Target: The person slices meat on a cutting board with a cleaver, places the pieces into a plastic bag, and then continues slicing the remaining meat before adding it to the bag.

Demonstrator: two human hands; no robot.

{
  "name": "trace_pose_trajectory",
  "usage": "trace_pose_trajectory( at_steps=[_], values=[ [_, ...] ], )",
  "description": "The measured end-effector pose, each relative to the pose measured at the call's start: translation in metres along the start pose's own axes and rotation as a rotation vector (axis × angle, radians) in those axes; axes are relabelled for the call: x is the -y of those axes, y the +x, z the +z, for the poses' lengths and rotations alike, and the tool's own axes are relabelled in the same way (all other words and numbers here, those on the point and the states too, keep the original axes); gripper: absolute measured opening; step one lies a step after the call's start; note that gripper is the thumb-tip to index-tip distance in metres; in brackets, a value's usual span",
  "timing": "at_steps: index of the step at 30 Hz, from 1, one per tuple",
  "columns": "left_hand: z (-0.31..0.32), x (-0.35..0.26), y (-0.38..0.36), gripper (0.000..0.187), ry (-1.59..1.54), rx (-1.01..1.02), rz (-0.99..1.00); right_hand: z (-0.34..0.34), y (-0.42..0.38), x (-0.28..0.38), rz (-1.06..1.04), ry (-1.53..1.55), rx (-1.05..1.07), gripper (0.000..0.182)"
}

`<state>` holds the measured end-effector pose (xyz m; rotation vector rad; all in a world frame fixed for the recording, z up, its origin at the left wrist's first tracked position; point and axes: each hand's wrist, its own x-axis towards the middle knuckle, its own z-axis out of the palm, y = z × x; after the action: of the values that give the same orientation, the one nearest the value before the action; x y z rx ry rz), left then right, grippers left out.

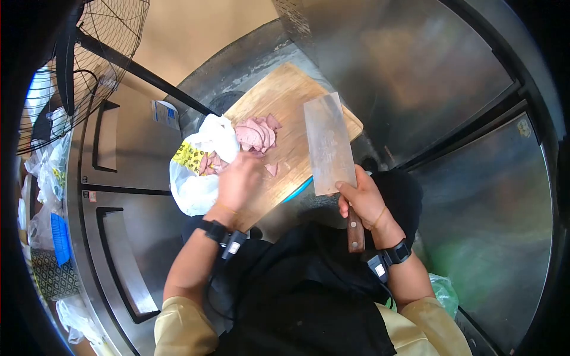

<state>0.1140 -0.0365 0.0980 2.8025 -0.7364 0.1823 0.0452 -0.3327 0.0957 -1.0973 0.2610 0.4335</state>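
Observation:
My right hand (363, 199) is wrapped round the wooden handle of a cleaver (328, 142), thumb against the base of its broad blade. The blade is raised over the right part of a wooden cutting board (291, 89). My left hand (239, 178) is over the board's left side, next to a pile of pink sliced ham (256, 133). Motion blurs that hand and its fingers are partly hidden, so I cannot make out whether it holds anything. Beside it lies an open white plastic bag (199, 193) with more ham pieces inside. One small ham piece (271, 169) sits apart on the board.
Steel refrigerator doors stand on the left (127, 237) and on the right (487, 207). A wire-caged fan (113, 47) with a black pole rises at upper left. Under the board's near edge shows something blue (298, 190). Plastic bags (44, 172) hang at far left.

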Motion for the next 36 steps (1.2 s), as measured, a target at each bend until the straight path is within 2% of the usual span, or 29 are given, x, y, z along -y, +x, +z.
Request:
trace_pose_trajectory(
  at_steps=[3,6,9,12,15,18,21,24,25,29,32,36],
  values=[
    [0.037,-0.009,0.004,0.027,0.056,0.088,0.160,0.001,0.002,0.000,0.012,-0.006,-0.029,0.032],
    [0.047,-0.005,0.008,0.024,0.187,0.073,0.212,0.001,0.004,0.000,0.016,-0.012,-0.051,0.032],
    [0.045,-0.009,0.009,0.021,0.164,0.034,0.216,0.001,0.005,0.000,0.024,-0.021,-0.064,0.031],
    [0.044,-0.004,0.010,0.017,0.003,-0.070,0.224,0.002,0.007,-0.002,0.014,-0.021,-0.070,0.030],
    [0.024,-0.006,0.004,0.016,-0.204,-0.129,-0.094,0.002,0.006,-0.003,0.007,-0.021,-0.076,0.030],
    [-0.004,0.025,-0.003,0.017,-0.050,-0.292,-0.146,0.001,0.007,-0.005,-0.008,-0.027,-0.072,0.029],
    [-0.020,0.031,-0.009,0.017,0.020,-0.258,-0.366,0.007,0.005,-0.004,-0.002,-0.037,-0.080,0.025],
    [-0.004,0.026,-0.005,0.014,0.183,-0.162,-0.029,0.009,0.007,-0.004,0.000,-0.054,-0.084,0.022],
    [0.010,0.025,-0.002,0.013,0.147,-0.149,0.036,0.009,0.008,-0.006,0.001,-0.061,-0.084,0.022],
    [0.038,0.009,0.017,0.016,0.318,-0.039,-0.138,0.004,0.008,-0.007,0.024,-0.059,-0.089,0.031],
    [0.047,0.013,0.022,0.020,0.290,0.000,-0.234,0.003,0.008,-0.007,0.026,-0.049,-0.106,0.031],
    [0.046,0.011,0.021,0.010,0.214,-0.047,-0.202,0.004,0.011,-0.007,0.039,-0.040,-0.097,0.032]
  ],
)
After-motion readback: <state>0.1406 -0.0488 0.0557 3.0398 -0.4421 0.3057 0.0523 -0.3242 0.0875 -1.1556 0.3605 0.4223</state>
